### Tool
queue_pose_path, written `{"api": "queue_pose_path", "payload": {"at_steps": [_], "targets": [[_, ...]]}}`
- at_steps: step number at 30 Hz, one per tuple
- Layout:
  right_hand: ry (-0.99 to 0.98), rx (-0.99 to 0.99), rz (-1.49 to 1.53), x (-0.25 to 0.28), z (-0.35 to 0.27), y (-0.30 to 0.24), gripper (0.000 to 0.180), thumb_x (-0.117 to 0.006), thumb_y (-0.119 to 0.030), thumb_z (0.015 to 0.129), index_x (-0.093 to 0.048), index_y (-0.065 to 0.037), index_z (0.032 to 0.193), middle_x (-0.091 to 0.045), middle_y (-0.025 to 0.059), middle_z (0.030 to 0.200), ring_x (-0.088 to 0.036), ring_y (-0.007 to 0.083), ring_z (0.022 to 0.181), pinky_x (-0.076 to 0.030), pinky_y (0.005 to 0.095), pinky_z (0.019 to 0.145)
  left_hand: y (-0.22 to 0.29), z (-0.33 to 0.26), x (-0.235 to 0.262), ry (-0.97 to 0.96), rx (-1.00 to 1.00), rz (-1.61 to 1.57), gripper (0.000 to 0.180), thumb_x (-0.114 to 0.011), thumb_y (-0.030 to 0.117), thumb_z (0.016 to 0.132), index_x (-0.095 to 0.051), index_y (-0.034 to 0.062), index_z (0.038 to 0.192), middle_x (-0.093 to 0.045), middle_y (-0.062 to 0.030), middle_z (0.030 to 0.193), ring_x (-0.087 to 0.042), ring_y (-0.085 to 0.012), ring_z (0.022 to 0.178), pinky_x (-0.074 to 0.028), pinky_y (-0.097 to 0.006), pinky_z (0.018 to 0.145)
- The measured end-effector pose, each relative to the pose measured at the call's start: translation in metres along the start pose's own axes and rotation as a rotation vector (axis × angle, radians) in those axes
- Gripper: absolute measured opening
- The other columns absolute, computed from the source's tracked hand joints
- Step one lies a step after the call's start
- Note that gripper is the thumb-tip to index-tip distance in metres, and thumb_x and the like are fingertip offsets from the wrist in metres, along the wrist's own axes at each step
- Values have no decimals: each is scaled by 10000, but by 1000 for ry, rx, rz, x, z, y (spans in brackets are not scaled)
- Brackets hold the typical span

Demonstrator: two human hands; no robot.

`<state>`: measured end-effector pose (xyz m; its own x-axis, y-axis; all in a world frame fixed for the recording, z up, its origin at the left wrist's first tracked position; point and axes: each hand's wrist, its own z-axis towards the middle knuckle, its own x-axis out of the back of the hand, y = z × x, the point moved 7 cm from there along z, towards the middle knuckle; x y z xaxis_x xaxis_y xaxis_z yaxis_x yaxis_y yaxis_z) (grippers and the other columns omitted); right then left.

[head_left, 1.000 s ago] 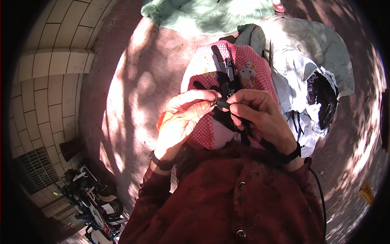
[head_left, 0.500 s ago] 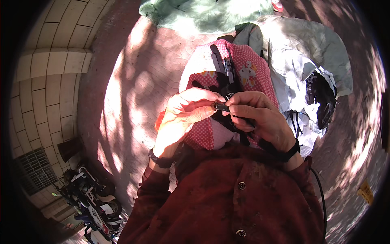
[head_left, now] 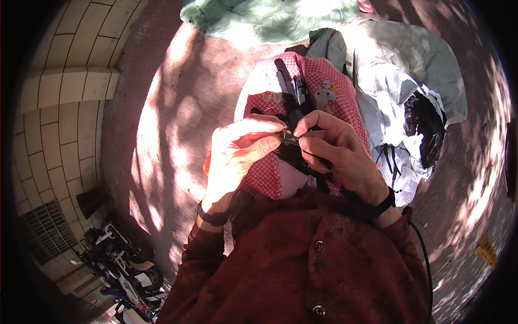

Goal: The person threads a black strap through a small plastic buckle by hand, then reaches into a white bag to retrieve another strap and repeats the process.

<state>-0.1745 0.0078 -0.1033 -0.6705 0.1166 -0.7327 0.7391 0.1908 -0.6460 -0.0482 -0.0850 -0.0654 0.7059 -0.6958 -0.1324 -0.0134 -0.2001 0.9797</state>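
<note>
Over my lap, a pink checked cloth [head_left: 337, 81] with cartoon rabbit prints bears several long black strips [head_left: 288, 89] that look like straps. Above it, my left hand [head_left: 237, 143] pinches a small ring-like metal piece [head_left: 281, 135] between thumb and fingers. Close beside it, my right hand [head_left: 342, 154] is closed on a short dark strip [head_left: 292, 141], whose end meets the metal piece. Whether the strip passes through the ring cannot be made out. More dark material lies beneath both hands, partly hidden by them.
To the right lies a white plastic bag [head_left: 383, 97] with black contents [head_left: 423, 127], beside a grey-green sheet [head_left: 431, 59]. A pale green bundle [head_left: 259, 24] is ahead. On the left are a tiled wall [head_left: 56, 124] and a parked motorbike [head_left: 121, 264].
My right forefinger has lifted and shifted from the dark strip, while the thumb stays on it. Both hands have moved slightly left along with the whole view.
</note>
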Motion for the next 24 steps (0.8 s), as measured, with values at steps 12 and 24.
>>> {"api": "queue_pose_path", "payload": {"at_steps": [12,24], "targets": [[-32,106,-39,-12,-1,-8,132,-599,-85,960,-543,-67,1079,-535,-47,726,-432,7,606,-302,174,517,-18,-4,-13,-82,56,-166,240,-697,-47,831,-670,-41,1070,-642,-142,1149,-648,-220,994,-524,-336,894],[113,294,-439,-15,-6,-15,167,-709,-53,870,-596,-42,993,-484,-76,706,-370,2,633,-297,202,551,14,-2,-15,-64,80,25,87,-653,36,909,-601,15,975,-599,-29,923,-550,-96,820,-452,-235,732]]}}
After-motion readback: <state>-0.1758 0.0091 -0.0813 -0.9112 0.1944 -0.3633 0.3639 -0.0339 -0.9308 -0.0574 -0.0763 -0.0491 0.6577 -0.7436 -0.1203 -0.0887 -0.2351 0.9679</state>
